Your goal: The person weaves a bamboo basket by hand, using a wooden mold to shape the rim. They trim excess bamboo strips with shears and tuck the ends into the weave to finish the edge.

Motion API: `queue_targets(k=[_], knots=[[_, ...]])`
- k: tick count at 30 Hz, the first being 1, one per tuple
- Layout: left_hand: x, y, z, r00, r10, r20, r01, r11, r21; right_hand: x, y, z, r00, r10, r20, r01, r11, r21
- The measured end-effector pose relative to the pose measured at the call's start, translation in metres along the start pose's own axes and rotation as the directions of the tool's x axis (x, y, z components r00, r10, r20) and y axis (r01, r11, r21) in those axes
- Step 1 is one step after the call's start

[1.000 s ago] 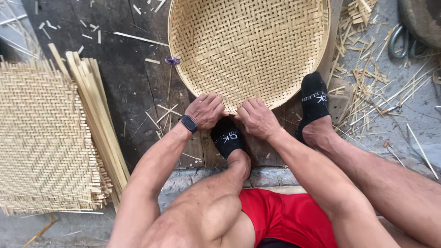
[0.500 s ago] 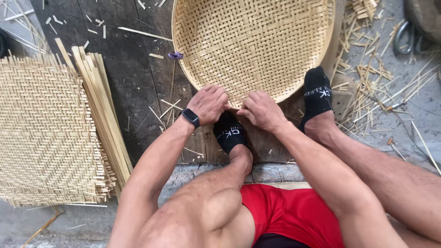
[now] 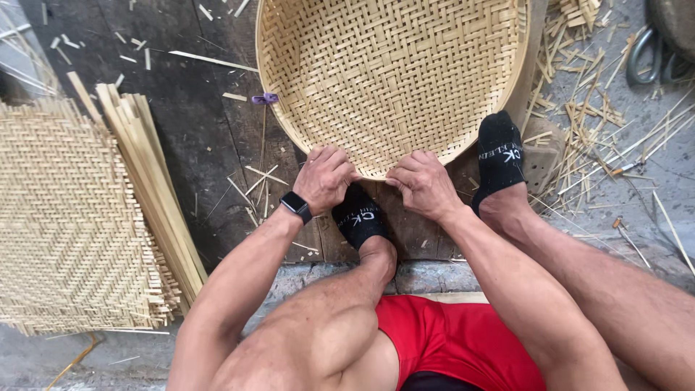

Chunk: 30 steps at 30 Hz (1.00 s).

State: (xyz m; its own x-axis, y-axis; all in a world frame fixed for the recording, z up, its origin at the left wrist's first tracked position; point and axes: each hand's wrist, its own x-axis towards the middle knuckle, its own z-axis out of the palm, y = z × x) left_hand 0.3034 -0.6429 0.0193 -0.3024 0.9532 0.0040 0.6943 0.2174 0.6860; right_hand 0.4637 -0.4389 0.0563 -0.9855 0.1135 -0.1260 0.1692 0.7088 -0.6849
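A large round woven bamboo basket (image 3: 391, 72) lies on dark wooden boards in front of me. My left hand (image 3: 326, 176), with a dark watch on the wrist, grips the near rim of the basket. My right hand (image 3: 422, 185) grips the same rim a little to the right. Both hands have their fingers curled over the rim edge. My left foot in a black sock (image 3: 358, 217) sits between the hands under the rim. My right foot in a black sock (image 3: 499, 156) presses against the basket's right side.
A flat woven bamboo mat (image 3: 65, 217) lies at the left with a bundle of bamboo strips (image 3: 148, 174) along its edge. Bamboo scraps (image 3: 586, 108) litter the right. Shears (image 3: 651, 54) rest at top right. A small purple clip (image 3: 264, 98) sits by the basket's left rim.
The hands have stayed on the near rim while the view shifted slightly. The fingers have curled tighter over the rim edge.
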Motion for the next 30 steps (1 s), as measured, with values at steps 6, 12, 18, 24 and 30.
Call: queue_targets(k=[6,12,18,24,30], knots=[[0.003,0.005,0.0,0.995,-0.096,0.027,0.098,0.993,-0.059,0.005,0.005,0.004,0.995,0.075,0.071,-0.076,0.997,0.009],[0.007,0.007,-0.004,0.993,-0.121,0.008,0.121,0.991,-0.051,0.003,0.01,-0.001,0.992,0.118,0.046,-0.121,0.99,0.068],[-0.006,0.03,0.001,0.92,-0.229,-0.318,0.262,0.963,0.066,0.005,0.01,-0.011,0.987,0.158,0.001,-0.157,0.986,-0.062],[-0.021,0.042,0.037,0.359,-0.928,0.104,0.562,0.126,-0.818,0.008,0.006,-0.012,0.978,0.204,0.033,-0.201,0.977,-0.064],[-0.029,0.024,0.059,0.319,-0.9,0.297,0.366,-0.172,-0.914,0.008,0.003,-0.007,0.974,0.22,0.057,-0.22,0.975,-0.015]])
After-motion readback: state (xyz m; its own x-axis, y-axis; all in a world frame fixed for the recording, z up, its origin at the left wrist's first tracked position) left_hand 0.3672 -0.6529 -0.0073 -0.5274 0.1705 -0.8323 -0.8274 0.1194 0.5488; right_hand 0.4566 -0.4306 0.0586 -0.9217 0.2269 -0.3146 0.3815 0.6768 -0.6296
